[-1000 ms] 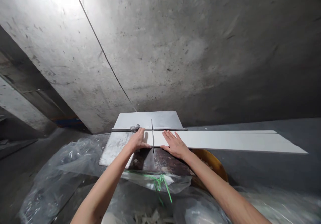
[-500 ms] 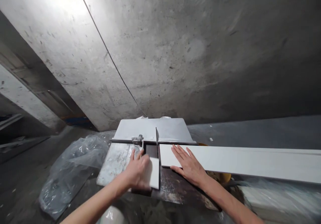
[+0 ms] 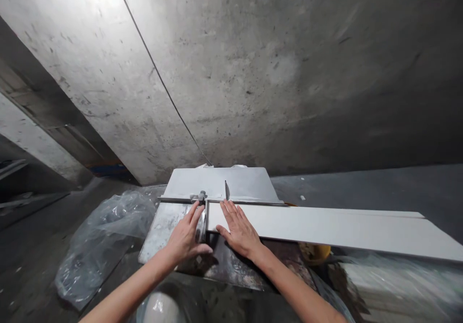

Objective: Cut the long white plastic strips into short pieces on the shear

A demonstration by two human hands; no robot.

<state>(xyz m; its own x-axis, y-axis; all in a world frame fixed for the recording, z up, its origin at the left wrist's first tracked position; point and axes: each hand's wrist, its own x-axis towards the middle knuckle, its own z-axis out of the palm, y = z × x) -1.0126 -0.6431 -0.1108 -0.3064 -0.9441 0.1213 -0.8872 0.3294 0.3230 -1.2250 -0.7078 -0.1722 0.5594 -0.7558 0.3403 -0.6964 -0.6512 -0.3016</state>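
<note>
A long white board (image 3: 325, 224) lies across a small saw table, stretching off to the right. Flat on its left end rests my right hand (image 3: 237, 229), fingers out and thumb spread. Just beyond those fingertips a thin dark saw blade (image 3: 226, 189) stands upright. The board's left end is against or very near a metal stop (image 3: 206, 217) with a clamp (image 3: 201, 196) at its back. My left hand (image 3: 186, 236) is by that stop, fingers extended and thumb apart, holding nothing; whether it touches the stop I cannot tell.
A pale panel (image 3: 191, 182) lies behind the blade, before a concrete wall (image 3: 253, 82). Clear plastic sheeting (image 3: 101, 241) is heaped on the floor at left. A yellow container (image 3: 320, 254) is under the board, with a plastic-wrapped stack (image 3: 390, 284) at lower right.
The small white cut piece has left my left hand and is out of sight. My right hand and the long board have slid left, up to the stop. My left hand has opened.
</note>
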